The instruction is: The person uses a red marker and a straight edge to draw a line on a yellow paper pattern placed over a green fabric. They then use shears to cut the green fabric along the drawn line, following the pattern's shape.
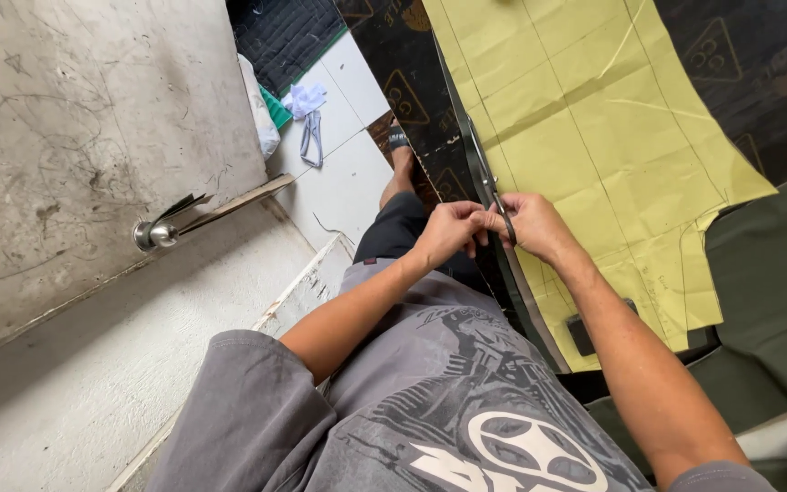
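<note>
My right hand (pixel 532 225) grips the handles of a pair of long metal scissors (pixel 485 173) at the near edge of a yellow paper pattern (pixel 585 118). The blades point away from me along the pattern's left edge. My left hand (pixel 448 232) is closed right beside the right one and touches the scissor handles or the paper's edge; which one I cannot tell. The pattern lies on a dark table (pixel 758 64) over dark green fabric (pixel 767 273).
A scuffed grey door (pixel 75 137) with a metal knob (pixel 154 235) stands at the left. White floor tiles (pixel 343 182) below hold a white cloth scrap (pixel 307 96) and a grey strap. A small dark block (pixel 581 334) rests on the pattern near me.
</note>
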